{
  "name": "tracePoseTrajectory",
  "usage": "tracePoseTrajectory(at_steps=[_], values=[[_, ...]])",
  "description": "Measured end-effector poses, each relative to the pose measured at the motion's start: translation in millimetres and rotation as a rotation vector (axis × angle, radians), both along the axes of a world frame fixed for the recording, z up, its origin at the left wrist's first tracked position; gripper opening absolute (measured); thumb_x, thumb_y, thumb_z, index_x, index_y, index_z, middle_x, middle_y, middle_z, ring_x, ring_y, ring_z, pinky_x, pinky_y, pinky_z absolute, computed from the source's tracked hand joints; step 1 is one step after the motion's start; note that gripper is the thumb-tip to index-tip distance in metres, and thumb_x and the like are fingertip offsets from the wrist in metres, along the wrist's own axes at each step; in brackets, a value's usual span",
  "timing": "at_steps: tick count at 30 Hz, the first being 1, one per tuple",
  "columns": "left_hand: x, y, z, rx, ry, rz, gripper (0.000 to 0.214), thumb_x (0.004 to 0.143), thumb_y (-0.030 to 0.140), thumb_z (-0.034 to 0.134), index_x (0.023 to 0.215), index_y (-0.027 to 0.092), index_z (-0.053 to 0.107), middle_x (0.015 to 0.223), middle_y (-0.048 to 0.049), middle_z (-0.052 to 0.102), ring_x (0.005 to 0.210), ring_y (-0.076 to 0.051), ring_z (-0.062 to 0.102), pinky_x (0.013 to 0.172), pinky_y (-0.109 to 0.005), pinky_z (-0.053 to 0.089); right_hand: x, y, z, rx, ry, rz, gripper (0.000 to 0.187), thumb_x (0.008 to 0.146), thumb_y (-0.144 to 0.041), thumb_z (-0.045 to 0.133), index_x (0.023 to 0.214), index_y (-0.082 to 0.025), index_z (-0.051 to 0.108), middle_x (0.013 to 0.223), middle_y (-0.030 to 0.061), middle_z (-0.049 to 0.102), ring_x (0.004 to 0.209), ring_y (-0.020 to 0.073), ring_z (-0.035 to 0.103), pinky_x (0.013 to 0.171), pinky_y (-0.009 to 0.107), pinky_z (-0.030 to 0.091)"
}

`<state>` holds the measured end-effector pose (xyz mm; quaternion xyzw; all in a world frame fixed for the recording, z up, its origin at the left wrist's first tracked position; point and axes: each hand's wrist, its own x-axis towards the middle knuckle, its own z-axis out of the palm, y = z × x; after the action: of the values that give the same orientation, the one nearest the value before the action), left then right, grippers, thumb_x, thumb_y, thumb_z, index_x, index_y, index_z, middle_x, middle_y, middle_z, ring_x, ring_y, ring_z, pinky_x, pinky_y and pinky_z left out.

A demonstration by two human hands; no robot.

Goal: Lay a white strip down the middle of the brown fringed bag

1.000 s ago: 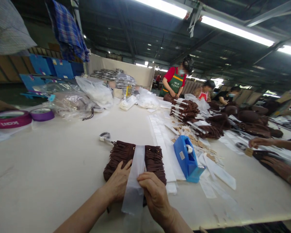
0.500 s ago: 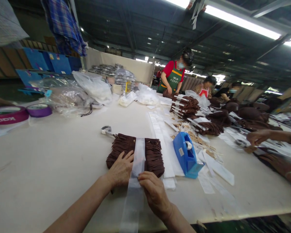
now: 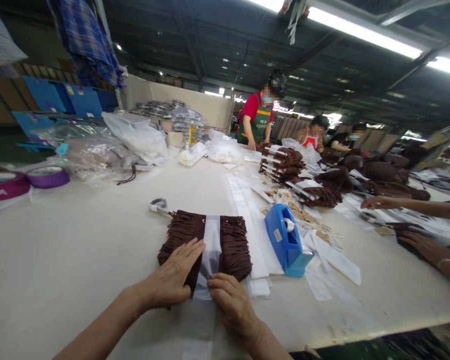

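A brown fringed bag (image 3: pixel 232 245) lies flat on the cream table (image 3: pixel 78 240) in front of me. A white translucent strip (image 3: pixel 211 245) runs over its middle and down toward the table edge. My left hand (image 3: pixel 172 277) rests flat on the bag's left half, fingers stretched out beside the strip. My right hand (image 3: pixel 230 305) has its fingers bent, pressing the strip at the bag's near edge. A metal clasp (image 3: pixel 158 205) sticks out at the bag's far left corner.
A blue tape dispenser (image 3: pixel 287 240) stands right of the bag among loose white strips (image 3: pixel 332 260). Stacked brown bags (image 3: pixel 281 165) lie farther back. Purple tape rolls (image 3: pixel 47 176) and plastic bags (image 3: pixel 135 137) sit at the left. Other people work along the right and far side.
The strip's lower end has been drawn down flatter toward the table edge. My left hand has spread flat on the bag. The view has shifted slightly.
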<state>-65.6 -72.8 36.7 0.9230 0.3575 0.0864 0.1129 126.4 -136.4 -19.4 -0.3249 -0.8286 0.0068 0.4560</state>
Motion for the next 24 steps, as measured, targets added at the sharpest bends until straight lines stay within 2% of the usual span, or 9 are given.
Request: tracePoseTrajectory(at_steps=[4, 8, 10, 12, 15, 21, 24], values=[[13, 4, 3.0, 0.105, -0.195, 0.05, 0.056, 0.073, 0.006, 0.037, 0.129, 0.013, 0.039, 0.134, -0.009, 0.045, 0.126, -0.019, 0.035, 0.106, -0.041, 0.033, 1, -1, 3.5, -0.004, 0.001, -0.003, 0.023, 0.086, -0.005, 0.038, 0.089, -0.014, 0.058, 0.091, 0.0081, 0.066, 0.099, 0.0171, 0.056, 0.083, 0.03, 0.05], [27, 4, -13.0, 0.176, -0.191, -0.088, 0.041, 0.076, 0.009, 0.043, 0.116, 0.016, 0.054, 0.121, -0.0076, 0.057, 0.116, -0.02, 0.047, 0.1, -0.039, 0.041, -3, -1, 0.4, 0.018, -0.006, -0.024, 0.023, 0.088, -0.009, 0.036, 0.091, -0.015, 0.058, 0.091, 0.0081, 0.066, 0.097, 0.0167, 0.057, 0.082, 0.03, 0.051], [27, 5, -27.0, 0.26, -0.225, -0.12, 0.04, 0.079, 0.01, 0.043, 0.117, 0.017, 0.053, 0.122, -0.0074, 0.057, 0.115, -0.019, 0.049, 0.098, -0.037, 0.044, -9, 2, -9.5, 0.083, 0.012, -0.062, 0.024, 0.09, -0.013, 0.035, 0.089, -0.017, 0.058, 0.086, 0.0065, 0.067, 0.092, 0.0156, 0.059, 0.079, 0.027, 0.053], [22, 10, -41.3, 0.336, -0.253, -0.156, 0.041, 0.082, 0.013, 0.043, 0.121, 0.022, 0.05, 0.124, -0.005, 0.056, 0.115, -0.018, 0.049, 0.096, -0.033, 0.045, -14, 9, -22.3, 0.204, 0.087, -0.139, 0.028, 0.091, -0.015, 0.033, 0.084, -0.021, 0.059, 0.076, 0.0029, 0.067, 0.08, 0.0134, 0.062, 0.067, 0.021, 0.054], [14, 17, -53.0, 0.454, -0.274, -0.22, 0.044, 0.084, 0.022, 0.046, 0.128, 0.025, 0.043, 0.128, -0.0032, 0.052, 0.118, -0.019, 0.047, 0.096, -0.031, 0.045, -15, 19, -35.1, 0.283, 0.084, -0.183, 0.031, 0.091, -0.013, 0.032, 0.078, -0.022, 0.058, 0.071, 0.0011, 0.067, 0.072, 0.0118, 0.063, 0.061, 0.018, 0.054], [6, 7, -42.2, 0.712, -0.059, -0.272, 0.05, 0.086, 0.033, 0.047, 0.134, 0.025, 0.034, 0.137, -0.0036, 0.041, 0.126, -0.02, 0.038, 0.1, -0.033, 0.039, -8, 15, -37.6, 0.288, 0.006, -0.163, 0.022, 0.09, -0.018, 0.041, 0.077, -0.02, 0.059, 0.077, 0.0005, 0.069, 0.08, 0.012, 0.063, 0.068, 0.018, 0.055], [5, 4, -44.4, 0.746, -0.04, -0.314, 0.055, 0.084, 0.037, 0.05, 0.134, 0.023, 0.033, 0.138, -0.0045, 0.04, 0.127, -0.021, 0.035, 0.102, -0.034, 0.036, -8, 15, -38.4, 0.306, 0.003, -0.175, 0.022, 0.09, -0.018, 0.04, 0.078, -0.019, 0.059, 0.077, 0.0012, 0.069, 0.08, 0.0122, 0.063, 0.068, 0.018, 0.055]])
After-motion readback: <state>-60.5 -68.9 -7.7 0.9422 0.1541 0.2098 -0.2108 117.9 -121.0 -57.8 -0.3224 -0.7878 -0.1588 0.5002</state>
